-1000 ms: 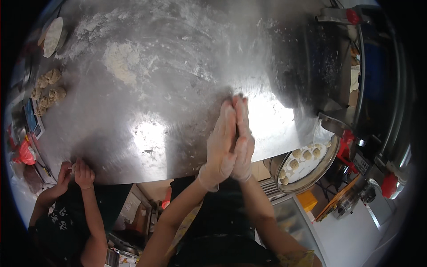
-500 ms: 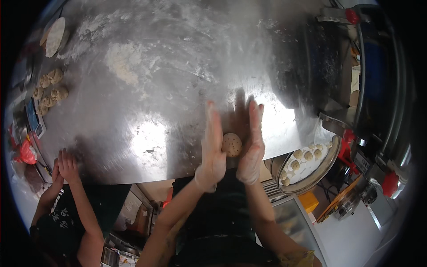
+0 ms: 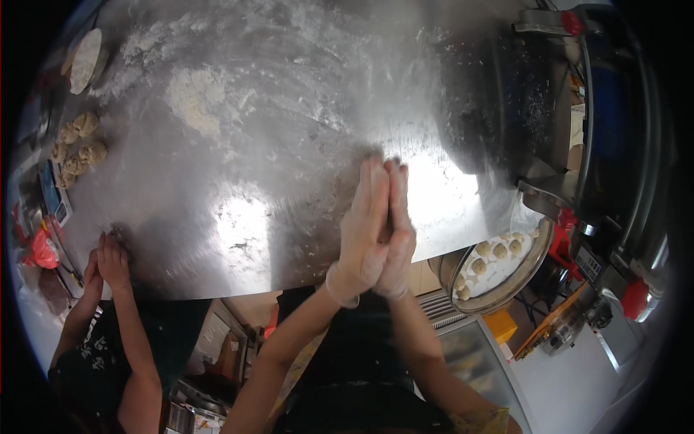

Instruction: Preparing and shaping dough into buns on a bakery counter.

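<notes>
My left hand point(image 3: 361, 231) and my right hand point(image 3: 399, 242), both in thin clear gloves, are brought together on the steel table near its front edge. Their fingers point away from me and lean slightly inward. The speckled dough ball is hidden between the palms, with the hands closed around it. A floury streak of steel table point(image 3: 289, 173) lies to the left of them. To my right, a round tray point(image 3: 536, 275) lined with white carries several small dough balls point(image 3: 499, 251).
At the left, a co-worker's hands point(image 3: 108, 264) are together at the table edge. Several dough lumps point(image 3: 92, 152) and a white flour bowl point(image 3: 87, 61) stand beyond. Loose flour point(image 3: 195, 98) is scattered on the table. A large dark machine point(image 3: 614, 130) borders the right side.
My hands have moved from apart, on either side of the dough ball, to closed together over it. The ball is now hidden. The co-worker's hands have shifted slightly.
</notes>
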The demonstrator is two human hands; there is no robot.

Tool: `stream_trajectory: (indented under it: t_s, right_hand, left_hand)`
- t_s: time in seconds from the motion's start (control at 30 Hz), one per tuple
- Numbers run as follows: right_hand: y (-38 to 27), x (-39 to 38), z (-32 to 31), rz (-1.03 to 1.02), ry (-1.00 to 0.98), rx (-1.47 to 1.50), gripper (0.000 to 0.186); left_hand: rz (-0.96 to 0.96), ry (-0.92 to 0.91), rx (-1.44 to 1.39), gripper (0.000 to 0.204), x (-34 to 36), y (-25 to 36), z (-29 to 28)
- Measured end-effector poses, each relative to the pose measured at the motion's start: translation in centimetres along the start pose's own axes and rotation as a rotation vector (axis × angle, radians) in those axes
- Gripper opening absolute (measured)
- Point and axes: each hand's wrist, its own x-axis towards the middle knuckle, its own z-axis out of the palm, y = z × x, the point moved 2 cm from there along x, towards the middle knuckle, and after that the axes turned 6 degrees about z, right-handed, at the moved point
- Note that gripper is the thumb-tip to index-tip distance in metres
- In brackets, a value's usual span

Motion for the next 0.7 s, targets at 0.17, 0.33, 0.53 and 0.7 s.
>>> stream_trajectory:
  t_s: [0.17, 0.33, 0.53, 0.7]
  right_hand:
    - [-0.6, -1.2, 0.3, 0.049, 0.040, 0.002, 0.078]
    - [0.1, -1.7, 2.3, 0.046, 0.052, -0.044, 0.075]
    - [-1.2, -1.1, 2.8, 0.036, 0.167, 0.343, 0.085]
    - [-0.8, 0.9, 0.6, -0.079, 0.127, -0.035, 0.074]
  left_hand:
    - [0.054, 0.248, -0.070, 0.089, -2.2, -1.9, 0.4]
    - [0.086, 0.045, -0.044, 0.092, -0.5, -1.2, -0.1]
    - [-0.004, 0.218, -0.164, 0.093, -2.0, -1.1, 1.0]
    - [0.121, 0.032, -0.055, 0.088, -1.7, -0.7, 0.2]
